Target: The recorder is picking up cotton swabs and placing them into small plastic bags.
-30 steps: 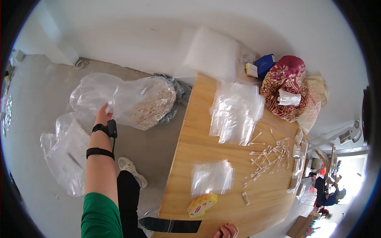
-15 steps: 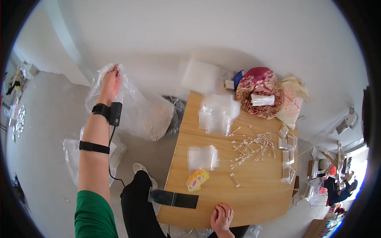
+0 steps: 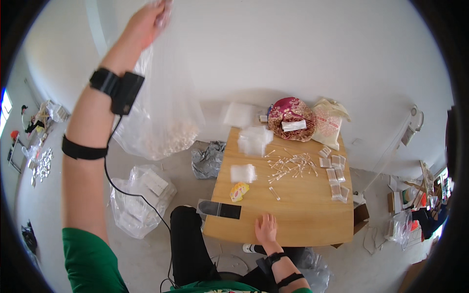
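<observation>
High at the upper left, my left hand [image 3: 152, 22] is closed on the gathered top of a large clear plastic bag [image 3: 168, 100]. The bag hangs down off the floor, with a mass of small whitish pieces, likely cotton swabs, in its bottom. My right hand [image 3: 266, 228] lies flat on the near edge of the wooden table [image 3: 303, 222], fingers stretched out and holding nothing. Beyond it, loose cotton swabs [image 3: 298, 166] are scattered over the table. A small pack of swabs [image 3: 274, 193] and a crumpled yellow wrapper [image 3: 239, 192] are nearer.
Clear bags lie in stacks [image 3: 255, 140] at the table's left. Small filled packs [image 3: 337, 178] line its right side. A patterned red cushion-like bundle [image 3: 292, 119] and a cloth sack [image 3: 326, 122] stand at the back. Another plastic bag [image 3: 141, 200] and grey plastic [image 3: 207, 158] lie on the floor.
My left hand has risen, lifting the large bag upward so it hangs stretched out. My right hand stays at the table's near edge, its fingers straighter. The whole view has shifted.
</observation>
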A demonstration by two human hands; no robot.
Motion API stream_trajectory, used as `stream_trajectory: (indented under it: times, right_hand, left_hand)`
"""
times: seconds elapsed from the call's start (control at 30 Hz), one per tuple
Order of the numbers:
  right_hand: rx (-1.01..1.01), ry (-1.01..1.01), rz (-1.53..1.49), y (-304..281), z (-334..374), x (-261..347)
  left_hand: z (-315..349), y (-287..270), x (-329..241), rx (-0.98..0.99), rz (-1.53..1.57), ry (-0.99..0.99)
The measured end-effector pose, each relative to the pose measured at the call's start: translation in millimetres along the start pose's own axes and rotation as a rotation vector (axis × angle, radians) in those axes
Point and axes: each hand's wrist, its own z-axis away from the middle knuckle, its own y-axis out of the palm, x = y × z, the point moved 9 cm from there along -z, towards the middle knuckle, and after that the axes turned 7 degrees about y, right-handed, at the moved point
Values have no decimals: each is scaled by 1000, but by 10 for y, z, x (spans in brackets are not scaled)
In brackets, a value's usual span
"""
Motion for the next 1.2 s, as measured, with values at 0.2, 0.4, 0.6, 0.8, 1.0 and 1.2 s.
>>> stream_trajectory:
  times: [0.2,0.4,0.6,0.8,1.0,1.2]
  right_hand:
    - [290,79,-694,17,-349,796]
    - [336,93,-1181,-396,-60,1244]
    - [533,252,-1511,-633,830,284]
    - [11,388,-1999,-1747,1103,-540]
    - [-539,314,-1584,-2510,813,-1632]
    - [-619,337,-1374,-2665,256,-1857]
  left_hand:
    - [-492,2092,-1622,-107,-43,204]
    - [-1239,3162,-2096,15,274,154]
    - [-998,3939,-1539,333,678,-783]
    - [-818,3964,-418,-183,625,-5]
    - [-550,4154,879,-8,627,-111]
    - [454,4145,2062,93,564,-481]
